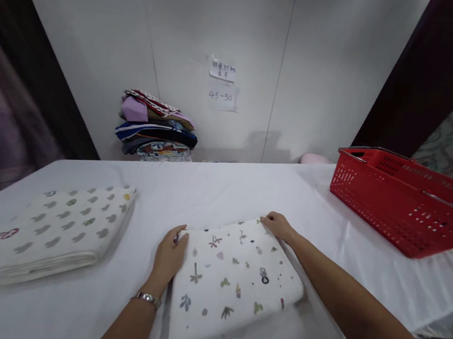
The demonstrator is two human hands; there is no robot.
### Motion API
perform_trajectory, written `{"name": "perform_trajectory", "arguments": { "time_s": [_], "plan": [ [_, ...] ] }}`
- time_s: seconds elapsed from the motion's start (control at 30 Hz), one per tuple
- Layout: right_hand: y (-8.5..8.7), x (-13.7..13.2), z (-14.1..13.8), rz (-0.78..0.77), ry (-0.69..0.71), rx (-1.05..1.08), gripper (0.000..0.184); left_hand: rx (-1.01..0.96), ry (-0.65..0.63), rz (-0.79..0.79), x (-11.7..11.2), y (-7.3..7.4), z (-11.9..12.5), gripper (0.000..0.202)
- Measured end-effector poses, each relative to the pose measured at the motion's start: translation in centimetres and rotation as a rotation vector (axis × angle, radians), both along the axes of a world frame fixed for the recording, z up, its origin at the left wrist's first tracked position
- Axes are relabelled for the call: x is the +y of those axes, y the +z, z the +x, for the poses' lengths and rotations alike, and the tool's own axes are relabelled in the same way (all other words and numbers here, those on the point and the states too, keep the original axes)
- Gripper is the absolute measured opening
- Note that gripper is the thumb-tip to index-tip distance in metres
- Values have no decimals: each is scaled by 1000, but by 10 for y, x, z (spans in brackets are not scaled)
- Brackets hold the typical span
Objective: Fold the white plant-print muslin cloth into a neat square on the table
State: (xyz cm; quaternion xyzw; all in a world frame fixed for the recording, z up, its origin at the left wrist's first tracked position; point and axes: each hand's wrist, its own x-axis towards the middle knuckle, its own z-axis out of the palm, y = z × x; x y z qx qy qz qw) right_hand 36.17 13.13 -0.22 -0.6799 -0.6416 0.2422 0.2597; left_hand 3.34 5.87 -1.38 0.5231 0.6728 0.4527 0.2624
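Your left hand (pixel 171 253) pinches the folded printed cloth (pixel 231 293) near its far-left corner, right hand (pixel 280 226) pinches far-right; grey-patterned cloth (pixel 54 227) lies left on worktop (pixel 222 192).

Left hand (pixel 169 257): fingers curled, gripping.
Right hand (pixel 279 227): fingertips pinched, gripping.
Left forearm (pixel 127 328): angled forward.
Right forearm (pixel 342 284): extended diagonally leftward.

Dim, soft light, faint shadows on the wall (pixel 338 55), blurry left edge, wide-angle stretch.
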Motion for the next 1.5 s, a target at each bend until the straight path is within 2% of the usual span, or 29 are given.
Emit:
{"name": "perform_trajectory", "arguments": {
  "time_s": [0.1, 0.23, 0.43, 0.67, 0.93, 1.07, 1.2, 1.3, 1.4, 1.5],
  "plan": [
    [2, 2, -1, -16, -3, -9, 23, 16, -33, -12, 0, 1, 0, 47],
    [6, 4, -4, -45, -17, 10, 32, 14, -26, -1, 0, 1, 1, 46],
    [17, 3, -6, -128, -87, 64, 36, 1, 1, 66, 3, -6, -2, 39],
    [24, 3, -10, -213, -122, 157, 39, -127, 22, 40, 7, -12, -6, 44],
    [16, 0, -11, -184, -95, 287, 44, -223, 64, -20, 4, -2, -6, 45],
    [28, 22, -15, -149, -50, 285, 51, -355, 87, -51, 2, 0, -4, 45],
    [49, 64, -47, -40, -11, 202, 54, -529, 82, -105, 1, 3, -12, 54],
    [55, 88, -89, 67, 42, 117, 55, -510, 98, -170, 0, 7, -26, 59],
    [46, 93, -127, 139, 114, 17, 51, -382, 105, -219, -2, 8, -40, 62],
    [28, 88, -143, 139, 186, -77, 47, -245, 86, -235, 0, 6, -48, 62]
  ]
}}
